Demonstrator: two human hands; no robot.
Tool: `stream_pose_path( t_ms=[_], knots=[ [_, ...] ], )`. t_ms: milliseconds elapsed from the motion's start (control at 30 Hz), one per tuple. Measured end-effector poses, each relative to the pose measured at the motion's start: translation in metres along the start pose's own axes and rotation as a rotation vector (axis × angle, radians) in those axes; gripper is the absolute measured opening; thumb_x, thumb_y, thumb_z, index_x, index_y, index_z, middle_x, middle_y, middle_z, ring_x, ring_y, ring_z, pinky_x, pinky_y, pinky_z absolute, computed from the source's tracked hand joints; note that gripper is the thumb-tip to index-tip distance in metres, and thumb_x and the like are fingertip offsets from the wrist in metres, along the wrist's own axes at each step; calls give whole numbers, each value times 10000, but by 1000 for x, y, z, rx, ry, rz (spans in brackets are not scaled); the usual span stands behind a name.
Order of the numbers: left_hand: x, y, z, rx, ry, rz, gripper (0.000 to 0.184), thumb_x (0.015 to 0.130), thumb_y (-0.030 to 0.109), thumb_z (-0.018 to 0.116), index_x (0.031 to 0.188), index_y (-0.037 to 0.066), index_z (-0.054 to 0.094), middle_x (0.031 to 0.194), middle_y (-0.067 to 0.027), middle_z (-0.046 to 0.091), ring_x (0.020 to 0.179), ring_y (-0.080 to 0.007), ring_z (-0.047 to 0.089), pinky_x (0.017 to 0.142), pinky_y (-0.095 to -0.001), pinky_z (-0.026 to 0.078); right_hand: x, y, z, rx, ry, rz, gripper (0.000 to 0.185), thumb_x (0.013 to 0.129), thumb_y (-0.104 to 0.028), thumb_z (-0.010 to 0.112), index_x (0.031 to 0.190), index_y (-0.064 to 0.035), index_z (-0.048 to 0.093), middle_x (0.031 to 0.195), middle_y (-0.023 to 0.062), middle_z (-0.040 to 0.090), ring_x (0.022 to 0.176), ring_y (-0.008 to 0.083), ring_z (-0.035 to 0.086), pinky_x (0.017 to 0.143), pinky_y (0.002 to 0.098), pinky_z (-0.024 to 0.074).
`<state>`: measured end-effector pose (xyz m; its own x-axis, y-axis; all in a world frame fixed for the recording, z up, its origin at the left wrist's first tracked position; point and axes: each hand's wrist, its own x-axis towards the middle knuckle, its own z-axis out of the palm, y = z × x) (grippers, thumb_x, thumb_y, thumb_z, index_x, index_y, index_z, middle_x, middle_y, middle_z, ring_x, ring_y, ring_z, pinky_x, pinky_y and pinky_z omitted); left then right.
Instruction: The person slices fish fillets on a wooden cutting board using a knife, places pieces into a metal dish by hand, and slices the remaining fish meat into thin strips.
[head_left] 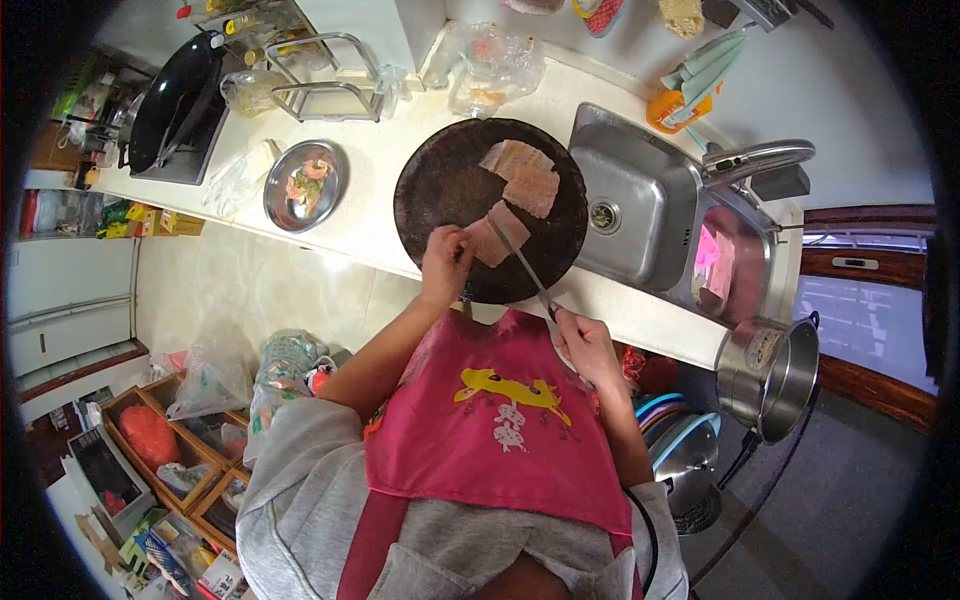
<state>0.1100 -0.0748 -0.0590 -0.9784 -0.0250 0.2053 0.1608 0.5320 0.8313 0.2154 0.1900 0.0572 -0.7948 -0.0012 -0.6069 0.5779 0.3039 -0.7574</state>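
A round dark chopping board (430,180) lies on the counter with several pale pink pieces of fish on it. The nearest piece, a fish fillet (484,244), is under the blade of a knife (527,268). My left hand (447,262) has its fingers curled and pinched at the left edge of that fillet. Closed around the knife's dark handle, my right hand (588,346) is at the board's front right edge. Farther back on the board, another fish piece (532,190) partly overlaps a paler one (512,157).
Left of the board stands a steel bowl (279,188) with pink food pieces inside. A sink (630,185) with a faucet (760,158) adjoins the right side. Plastic bags (495,65) lie behind the board. A steel pot (765,375) stands at the counter's right end.
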Motion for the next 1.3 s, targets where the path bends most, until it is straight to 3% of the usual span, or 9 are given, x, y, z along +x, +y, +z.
stream_pose_path(
  t_ms=[133, 567, 633, 767, 967, 1067, 1133, 1233, 1300],
  knots=[
    [3, 8, 23, 79, 55, 119, 276, 792, 105, 781, 1043, 36, 688, 1147, -140, 607, 1067, -352, 563, 891, -415, 496, 14, -18, -8, -239, -26, -77, 481, 1023, -434, 567, 1054, 20, 726, 678, 83, 648, 636, 146, 609, 619, 332, 485],
    [7, -2, 36, 246, 40, 168, 200, 801, 141, 763, 944, 32, 677, 1119, -124, 614, 1050, -361, 538, 885, -456, 478, 48, -38, -14, -219, -113, -53, 507, 1026, -430, 568, 930, 55, 680, 627, 67, 560, 621, 118, 533, 598, 330, 456],
    [7, -1, 36, 242, 20, 145, 186, 799, 123, 760, 934, 32, 670, 1108, -123, 613, 1044, -366, 536, 885, -458, 473, 66, -55, -1, -270, -103, -87, 518, 1032, -445, 534, 921, 43, 669, 640, 138, 590, 611, 220, 602, 614, 361, 466],
    [10, 5, 35, 252, 73, 186, 184, 785, 129, 763, 924, 42, 679, 1057, -117, 621, 1006, -367, 553, 845, -447, 496, 136, -80, 45, -277, -190, -342, 510, 1024, -448, 498, 969, 26, 674, 839, 295, 634, 872, 460, 665, 713, 463, 499],
    [11, 4, 31, 232, 111, 168, 237, 779, 82, 760, 989, 33, 662, 1099, -142, 621, 1009, -384, 553, 849, -457, 491, 94, -54, 21, -290, -112, -313, 465, 1012, -410, 544, 1024, 32, 687, 888, 269, 677, 938, 463, 666, 760, 461, 514],
    [12, 2, 32, 208, 101, 141, 290, 774, 104, 782, 1018, 15, 652, 1179, -167, 594, 1053, -391, 538, 888, -470, 475, 43, -14, -20, -371, -81, -342, 477, 1017, -425, 546, 1020, 24, 706, 803, 218, 704, 813, 392, 708, 735, 422, 525],
    [13, 2, 36, 160, 223, 39, 364, 769, 167, 809, 1043, 2, 636, 1243, -193, 552, 1105, -393, 514, 936, -483, 448, 26, 0, -37, -357, -134, 22, 525, 1022, -475, 537, 927, 7, 723, 682, 129, 671, 663, 239, 672, 663, 372, 515],
    [14, 13, 25, 313, 144, 9, 393, 754, 195, 829, 1055, 24, 642, 1270, -220, 511, 1127, -413, 496, 950, -487, 433, 45, -19, -49, -299, -103, 96, 580, 1013, -518, 544, 803, 1, 698, 613, 53, 600, 600, 136, 586, 601, 326, 486],
    [16, 24, 19, 332, 94, -9, 396, 739, 205, 841, 1036, 34, 642, 1216, -196, 541, 1111, -405, 506, 950, -483, 428, 58, -28, -46, -229, -70, 54, 600, 998, -536, 563, 737, -3, 648, 604, 38, 585, 572, 138, 574, 561, 313, 457]
  ],
)
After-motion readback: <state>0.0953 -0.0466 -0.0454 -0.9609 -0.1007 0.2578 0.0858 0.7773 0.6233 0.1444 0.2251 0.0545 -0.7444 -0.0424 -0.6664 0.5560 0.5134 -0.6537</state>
